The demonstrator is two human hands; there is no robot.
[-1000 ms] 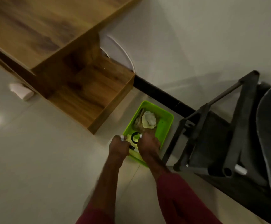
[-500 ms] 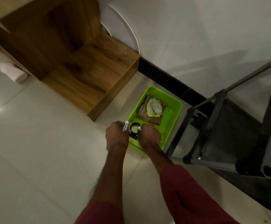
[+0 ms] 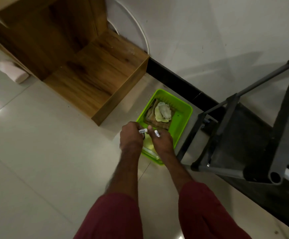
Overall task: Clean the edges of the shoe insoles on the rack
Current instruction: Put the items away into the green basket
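I observe both hands over the near end of a green tray [image 3: 187,116] on the floor [image 3: 54,152]. The left hand [image 3: 131,137] has its grip curled round a white labelled tube [image 3: 143,131]. The right hand [image 3: 162,141] pinches a small white cylinder [image 3: 157,133] in a narrow grip, close beside the tube. A pale crumpled cloth [image 3: 163,112] lies on a brown cloth [image 3: 150,112] in the tray's far end. The black rack [image 3: 240,135] stands just right of the tray; I cannot make out insoles on it.
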